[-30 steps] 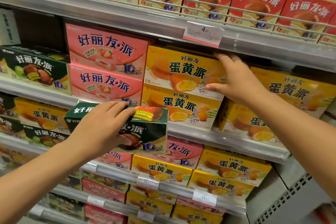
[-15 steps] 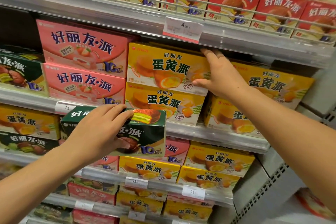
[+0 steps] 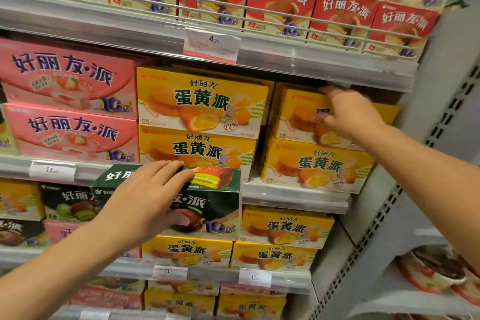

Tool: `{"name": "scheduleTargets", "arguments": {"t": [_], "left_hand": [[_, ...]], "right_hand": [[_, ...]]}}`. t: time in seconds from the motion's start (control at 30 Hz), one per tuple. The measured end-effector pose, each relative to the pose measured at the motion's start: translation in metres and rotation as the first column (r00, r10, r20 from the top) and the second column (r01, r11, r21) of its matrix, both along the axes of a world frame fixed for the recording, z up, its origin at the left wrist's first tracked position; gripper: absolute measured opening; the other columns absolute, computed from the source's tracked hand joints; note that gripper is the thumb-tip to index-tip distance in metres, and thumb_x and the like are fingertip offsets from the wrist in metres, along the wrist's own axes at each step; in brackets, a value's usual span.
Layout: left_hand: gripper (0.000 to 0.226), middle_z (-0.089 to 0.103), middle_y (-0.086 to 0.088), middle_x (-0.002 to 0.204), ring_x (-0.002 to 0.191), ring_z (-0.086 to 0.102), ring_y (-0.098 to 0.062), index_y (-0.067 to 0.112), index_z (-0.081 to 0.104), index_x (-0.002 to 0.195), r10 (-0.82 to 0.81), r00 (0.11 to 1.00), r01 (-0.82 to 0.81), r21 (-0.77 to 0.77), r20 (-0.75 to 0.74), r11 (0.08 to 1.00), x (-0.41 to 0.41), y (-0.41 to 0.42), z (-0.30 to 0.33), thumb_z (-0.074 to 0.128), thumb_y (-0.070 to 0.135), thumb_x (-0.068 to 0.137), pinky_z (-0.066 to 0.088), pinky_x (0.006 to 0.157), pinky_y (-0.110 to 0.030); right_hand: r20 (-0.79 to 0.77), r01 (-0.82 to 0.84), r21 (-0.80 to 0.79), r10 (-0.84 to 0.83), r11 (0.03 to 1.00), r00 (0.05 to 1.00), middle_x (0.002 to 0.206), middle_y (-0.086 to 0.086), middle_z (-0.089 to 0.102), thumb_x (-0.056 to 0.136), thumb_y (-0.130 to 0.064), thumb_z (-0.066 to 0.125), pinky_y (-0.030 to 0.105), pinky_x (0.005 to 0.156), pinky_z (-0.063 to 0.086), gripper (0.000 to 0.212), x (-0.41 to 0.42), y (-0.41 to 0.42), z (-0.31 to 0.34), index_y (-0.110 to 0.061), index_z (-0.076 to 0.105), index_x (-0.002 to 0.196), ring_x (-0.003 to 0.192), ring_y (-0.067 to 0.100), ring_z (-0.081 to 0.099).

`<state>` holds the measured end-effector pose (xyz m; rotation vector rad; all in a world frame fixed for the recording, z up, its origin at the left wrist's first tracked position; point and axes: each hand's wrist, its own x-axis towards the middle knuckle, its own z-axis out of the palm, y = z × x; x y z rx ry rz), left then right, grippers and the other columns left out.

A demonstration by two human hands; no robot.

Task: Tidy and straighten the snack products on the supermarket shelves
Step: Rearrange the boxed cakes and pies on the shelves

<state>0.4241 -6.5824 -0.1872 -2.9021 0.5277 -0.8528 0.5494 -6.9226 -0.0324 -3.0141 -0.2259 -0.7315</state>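
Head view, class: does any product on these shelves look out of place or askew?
Yes. The upper right yellow box, gripped by the right hand, sits crooked on the yellow box below. The green box, held by the left hand, is off the shelf, before the yellow rows.

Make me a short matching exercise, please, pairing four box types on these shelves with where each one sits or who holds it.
Things:
1. green box
2. red boxes
3. pink boxes
4. upper right yellow box

Places:
A. stacked at the left of the middle shelf
B. gripped by the left hand, off the shelf
C. lined up on the top shelf behind a wire rail
D. touched by the right hand, atop another yellow box

Pairs: 1-B, 2-C, 3-A, 4-D
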Motion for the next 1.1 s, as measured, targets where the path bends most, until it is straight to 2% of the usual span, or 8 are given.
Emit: {"name": "scheduleTargets", "arguments": {"t": [0.23,0.33,0.4,0.47,0.57,0.8,1.0,1.1], "left_hand": [[0.097,0.068,-0.016,0.115,0.099,0.067,-0.037,0.005,0.066,0.118,0.020,1.000,-0.020,0.003,0.003,1.000,-0.003,-0.010,0.001,0.096,0.044,0.034,0.055,0.080,-0.049],[0.098,0.068,-0.015,0.115,0.099,0.067,-0.036,0.006,0.066,0.119,0.023,1.000,-0.023,0.001,0.012,1.000,-0.005,-0.012,0.002,0.096,0.044,0.034,0.055,0.080,-0.048],[0.097,0.068,-0.015,0.115,0.099,0.067,-0.036,0.006,0.065,0.119,0.021,1.000,-0.021,-0.004,0.009,1.000,-0.005,-0.012,0.002,0.096,0.043,0.034,0.055,0.079,-0.048],[0.097,0.068,-0.015,0.116,0.100,0.067,-0.036,0.006,0.066,0.119,0.022,1.000,-0.022,-0.005,0.000,1.000,-0.003,-0.012,0.000,0.096,0.044,0.035,0.056,0.080,-0.048],[0.097,0.067,-0.014,0.117,0.102,0.066,-0.035,0.006,0.065,0.120,0.019,1.000,-0.019,0.001,-0.020,1.000,-0.001,-0.013,-0.004,0.096,0.043,0.036,0.055,0.081,-0.047],[0.098,0.066,-0.012,0.119,0.104,0.064,-0.034,0.008,0.062,0.121,0.017,0.998,-0.018,-0.021,-0.061,1.000,-0.002,-0.006,-0.022,0.093,0.051,0.038,0.055,0.083,-0.046],[0.100,0.067,-0.010,0.118,0.103,0.065,-0.032,0.009,0.064,0.120,0.033,0.998,-0.037,-0.061,-0.062,0.997,-0.006,0.003,-0.029,0.094,0.052,0.035,0.055,0.082,-0.045],[0.099,0.067,-0.011,0.116,0.101,0.066,-0.033,0.008,0.066,0.118,0.047,0.997,-0.050,-0.055,-0.065,0.997,-0.009,0.007,-0.029,0.094,0.052,0.033,0.055,0.080,-0.045]], "right_hand": [[0.039,-0.059,0.004,0.058,0.998,0.998,0.130,0.014,0.059,0.081,-0.049,0.071,0.047,0.095,0.047,0.072,-0.001,0.004,0.000,-0.020,0.043,0.140,0.119,0.035,0.054],[0.055,-0.045,-0.035,0.047,0.998,0.997,0.134,0.016,0.054,0.082,-0.050,0.069,0.046,0.100,0.042,0.077,-0.007,0.004,-0.004,-0.017,0.038,0.144,0.124,0.036,0.049],[0.241,-0.154,-0.153,0.188,0.976,0.952,0.135,0.018,0.052,0.084,-0.042,0.070,0.048,0.105,0.038,0.069,-0.019,0.002,-0.020,-0.011,0.045,0.139,0.127,0.037,0.045],[0.365,-0.332,-0.371,0.465,0.867,0.807,0.127,0.019,0.057,0.081,-0.026,0.073,0.051,0.100,0.040,0.046,-0.032,0.007,-0.046,-0.008,0.061,0.122,0.120,0.037,0.049],[0.202,-0.346,-0.627,0.575,0.698,0.793,0.123,0.013,0.061,0.074,-0.027,0.079,0.048,0.097,0.038,0.041,-0.031,0.023,-0.066,-0.014,0.069,0.111,0.117,0.035,0.053],[-0.056,-0.294,-0.855,0.488,0.427,0.871,0.117,0.003,0.066,0.089,-0.026,0.062,0.050,0.110,0.021,0.030,-0.008,0.061,-0.069,-0.018,0.065,0.117,0.122,0.030,0.049],[-0.143,-0.320,-0.884,0.455,0.342,0.879,0.103,0.001,0.070,0.094,-0.021,0.049,0.043,0.115,0.016,0.023,-0.001,0.067,-0.067,-0.019,0.070,0.104,0.107,0.026,0.057],[-0.163,-0.346,-0.881,0.480,0.322,0.862,0.100,0.002,0.069,0.095,-0.017,0.044,0.042,0.112,0.025,0.027,-0.003,0.067,-0.064,-0.017,0.069,0.103,0.103,0.027,0.057]]}}
